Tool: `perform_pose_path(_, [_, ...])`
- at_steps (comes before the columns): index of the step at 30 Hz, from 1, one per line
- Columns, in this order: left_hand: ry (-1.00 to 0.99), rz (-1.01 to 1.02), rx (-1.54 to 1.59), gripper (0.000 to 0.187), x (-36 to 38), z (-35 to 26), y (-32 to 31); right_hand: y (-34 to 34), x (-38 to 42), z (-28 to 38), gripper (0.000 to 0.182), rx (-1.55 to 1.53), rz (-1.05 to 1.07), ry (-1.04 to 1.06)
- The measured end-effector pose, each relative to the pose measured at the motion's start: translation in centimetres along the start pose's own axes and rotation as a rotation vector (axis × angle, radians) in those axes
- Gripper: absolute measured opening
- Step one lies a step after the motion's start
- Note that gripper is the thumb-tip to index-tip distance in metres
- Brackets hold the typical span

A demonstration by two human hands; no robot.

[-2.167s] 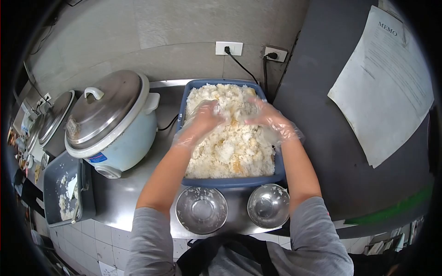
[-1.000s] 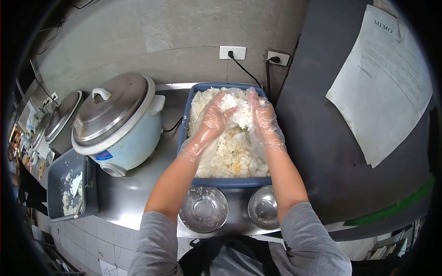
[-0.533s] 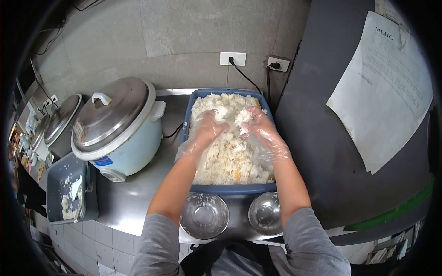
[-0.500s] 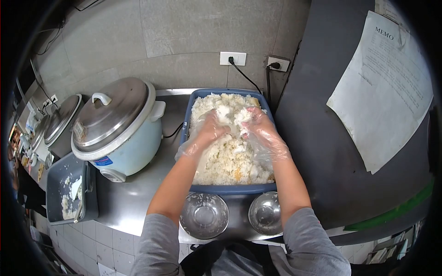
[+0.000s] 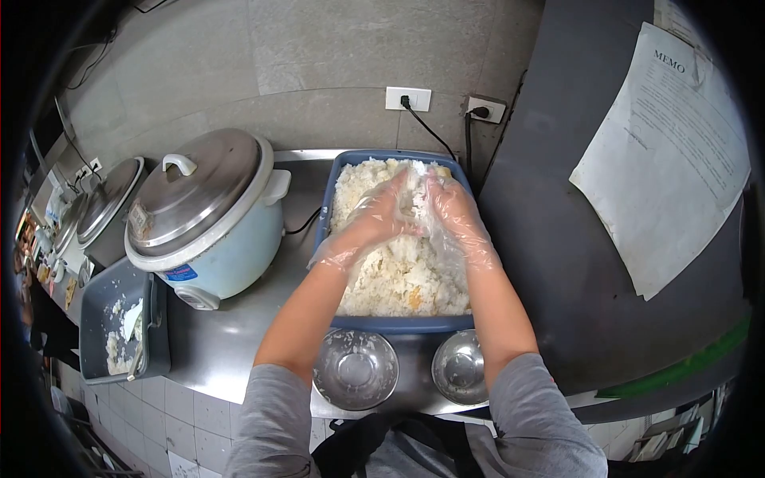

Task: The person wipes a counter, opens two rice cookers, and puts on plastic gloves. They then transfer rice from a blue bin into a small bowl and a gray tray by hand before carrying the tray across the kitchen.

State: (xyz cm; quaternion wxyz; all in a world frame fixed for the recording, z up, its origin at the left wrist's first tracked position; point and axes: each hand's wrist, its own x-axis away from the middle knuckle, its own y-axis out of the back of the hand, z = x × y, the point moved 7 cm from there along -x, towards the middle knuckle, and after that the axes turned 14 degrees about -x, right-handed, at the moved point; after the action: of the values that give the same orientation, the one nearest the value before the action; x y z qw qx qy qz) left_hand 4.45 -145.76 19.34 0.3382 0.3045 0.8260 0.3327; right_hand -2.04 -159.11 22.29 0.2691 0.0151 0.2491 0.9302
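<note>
A blue plastic tub (image 5: 398,324) holds a deep heap of cooked white rice (image 5: 398,283), with yellowish bits mixed in. My left hand (image 5: 381,213), in a clear plastic glove, is over the left-middle of the heap, its fingers bent around rice. Facing it from the right, my right hand (image 5: 456,213), gloved the same way, also has rice against its palm and fingers. Loose white rice shows in the narrow gap between both hands. Some fingertips are partly hidden by the wrinkled plastic and rice.
Two steel bowls, a left one (image 5: 355,370) and a right one (image 5: 460,368), stand before the tub. A large lidded rice cooker (image 5: 227,247) is at left, beside a grey bin (image 5: 159,319) with rice scraps. A dark panel (image 5: 550,239) bearing a memo sheet (image 5: 661,159) rises at right.
My hands have turned more upright, palms facing, and drawn closer together. The rice clumps that showed in each hand are now mostly hidden between them.
</note>
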Motion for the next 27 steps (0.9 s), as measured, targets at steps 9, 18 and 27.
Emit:
perform_pose_path(9, [0.224,-0.004,-0.188,0.065,2.2,4.4,-3.6,-5.9,0.8,-5.9,0.077,-0.407,0.196,0.098])
perform_pose_path(18, [0.147,-0.091,-0.479,0.042,2.4,8.5,-4.0,-6.5,12.5,-6.7,0.070,0.671,0.454,0.540])
perform_pose_path(27, [-0.094,0.250,-0.267,0.050,3.2,3.4,-5.1,-5.2,3.2,-9.4,0.062,0.440,0.445,0.306])
